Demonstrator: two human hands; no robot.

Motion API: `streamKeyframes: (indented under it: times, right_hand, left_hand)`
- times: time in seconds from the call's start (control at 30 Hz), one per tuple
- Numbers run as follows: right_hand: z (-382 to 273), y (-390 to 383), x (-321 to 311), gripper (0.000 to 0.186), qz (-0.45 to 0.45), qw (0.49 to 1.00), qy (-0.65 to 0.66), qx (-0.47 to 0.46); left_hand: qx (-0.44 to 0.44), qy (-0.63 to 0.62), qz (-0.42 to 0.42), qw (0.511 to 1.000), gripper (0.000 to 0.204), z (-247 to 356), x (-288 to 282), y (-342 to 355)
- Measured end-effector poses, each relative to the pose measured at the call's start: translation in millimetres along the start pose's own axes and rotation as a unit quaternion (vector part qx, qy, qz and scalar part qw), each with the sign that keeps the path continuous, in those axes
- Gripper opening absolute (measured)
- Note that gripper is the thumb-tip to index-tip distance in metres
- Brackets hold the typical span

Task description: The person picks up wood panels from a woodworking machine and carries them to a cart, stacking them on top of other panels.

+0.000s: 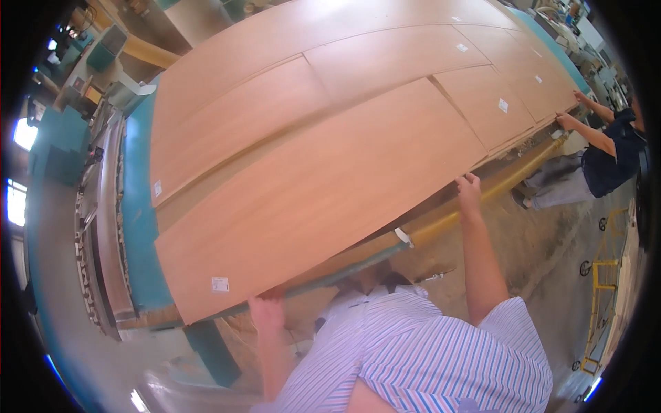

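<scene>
The front wood panel [323, 199] lies along the near edge of the teal table [143, 275], long axis left-to-right. The right hand [469, 191] pinches its rim; the left hand [267, 313], nearer the left corner, is too blurred to tell.

Near panel [323, 199]: warm pinkish tan, faint grain running lengthwise. Other panels [385, 58]: same tan, paler sheen toward the far side. Label [220, 284] on near panel: white, dark marks. Desk [140, 206] beneath: teal. Long beam [447, 224]: mustard yellow. Wearer's shirt [441, 344]: white, narrow blue and pinkish stripes. Co-worker's top [613, 165]: dark navy; trousers [568, 182] light grey. Cart [606, 265]: yellow, black wheels [585, 268]. Floor [544, 248]: mottled brownish grey.
</scene>
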State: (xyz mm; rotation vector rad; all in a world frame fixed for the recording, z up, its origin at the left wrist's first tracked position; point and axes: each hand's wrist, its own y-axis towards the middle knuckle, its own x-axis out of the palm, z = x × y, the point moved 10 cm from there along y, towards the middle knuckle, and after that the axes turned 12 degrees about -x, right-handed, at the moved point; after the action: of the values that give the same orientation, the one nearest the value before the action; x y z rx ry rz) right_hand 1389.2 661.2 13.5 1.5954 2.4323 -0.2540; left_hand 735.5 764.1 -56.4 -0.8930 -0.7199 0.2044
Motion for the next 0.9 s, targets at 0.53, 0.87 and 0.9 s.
streamKeyframes:
  times: [0.53,0.87,0.9]
  right_hand:
    - [-6,-74,70,0.025,-0.138,0.854,0.447,0.227]
    - [-33,-54,82,0.031,-0.172,0.820,0.519,0.169]
    - [-31,-57,74,0.031,-0.159,0.825,0.516,0.164]
  left_hand:
    - [0.051,-0.079,0.035,0.995,0.045,-4,23,-28]
    - [0.097,-0.097,-0.026,0.990,0.048,21,63,-70]
    - [0.100,-0.087,-0.060,0.989,0.047,31,65,-72]
